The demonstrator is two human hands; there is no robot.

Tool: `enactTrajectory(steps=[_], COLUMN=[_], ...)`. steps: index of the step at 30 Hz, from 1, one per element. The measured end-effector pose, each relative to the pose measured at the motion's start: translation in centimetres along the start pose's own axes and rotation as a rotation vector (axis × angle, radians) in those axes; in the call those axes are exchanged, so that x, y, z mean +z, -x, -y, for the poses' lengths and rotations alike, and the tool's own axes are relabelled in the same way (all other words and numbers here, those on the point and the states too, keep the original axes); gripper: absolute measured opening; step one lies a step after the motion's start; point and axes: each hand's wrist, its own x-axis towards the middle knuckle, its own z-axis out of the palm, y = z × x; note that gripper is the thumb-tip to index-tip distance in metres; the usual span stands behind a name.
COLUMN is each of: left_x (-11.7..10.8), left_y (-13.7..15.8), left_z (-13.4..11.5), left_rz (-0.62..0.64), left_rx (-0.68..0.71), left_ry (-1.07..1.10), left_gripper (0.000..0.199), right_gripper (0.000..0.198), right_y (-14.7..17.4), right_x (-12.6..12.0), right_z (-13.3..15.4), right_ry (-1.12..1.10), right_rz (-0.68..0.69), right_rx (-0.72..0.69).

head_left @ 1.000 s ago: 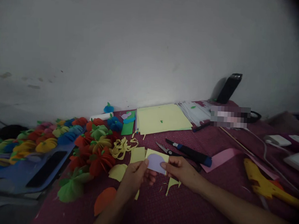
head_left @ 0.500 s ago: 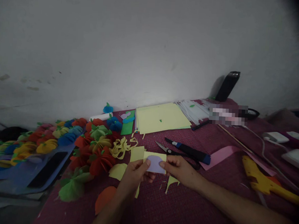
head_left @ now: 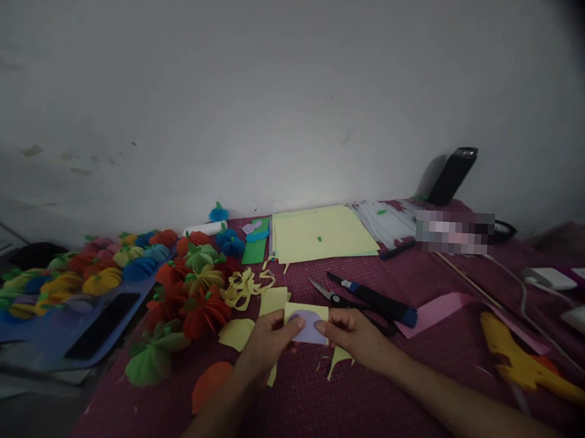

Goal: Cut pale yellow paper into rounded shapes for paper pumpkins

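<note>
Between my two hands is a small yellow paper piece (head_left: 298, 307) with a rounded purple paper shape (head_left: 308, 329) laid over it. My left hand (head_left: 272, 335) pinches the left side, its thumb on the purple shape. At the right side my right hand (head_left: 348, 330) grips both layers, thumb also on the purple. Scissors (head_left: 340, 300) and a dark blue-handled utility knife (head_left: 376, 302) lie just beyond my right hand. Yellow paper pieces (head_left: 273, 301) and curled yellow scraps (head_left: 244, 288) rest beyond and left of my left hand.
Colourful paper pumpkins (head_left: 204, 306) crowd the left side, some beside a black phone (head_left: 103, 325). Yellow sheets (head_left: 326, 234) lie near the wall. On the right are a yellow glue gun (head_left: 515, 355), a pink paper strip (head_left: 439, 312) and a white cable (head_left: 518, 303). A black bottle-like object (head_left: 452, 176) leans by the wall.
The camera view has shifted slightly, so the scene sits a little further right and lower. My thumbs have come closer together on the purple shape; both hands keep their hold.
</note>
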Motion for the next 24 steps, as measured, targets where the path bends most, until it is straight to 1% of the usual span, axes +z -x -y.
enactTrajectory(steps=[4,9,19,24], left_x=[-0.17,-0.26,0.03,0.0], left_y=[-0.13,-0.08,-0.01,0.07], left_z=[0.12,0.02,0.35,0.34], left_rz=[-0.01,-0.029,0.021,-0.018], left_rx=[0.016,0.023,0.033,0.054], left_ry=[-0.038,0.023,-0.065,-0.035], left_gripper=[0.035,0.039,0.03,0.029], right_gripper=[0.034,0.034,0.035,0.039], right_y=[0.0,-0.04,-0.15,-0.23], right_x=[-0.03,-0.16,-0.12,-0.56], right_z=[-0.11,-0.08,-0.33,0.51], right_ry=[0.019,0.018,-0.024,-0.123], right_rz=[-0.018,-0.029,-0.008,-0.039], right_rx=[0.018,0.027,0.022,0.057])
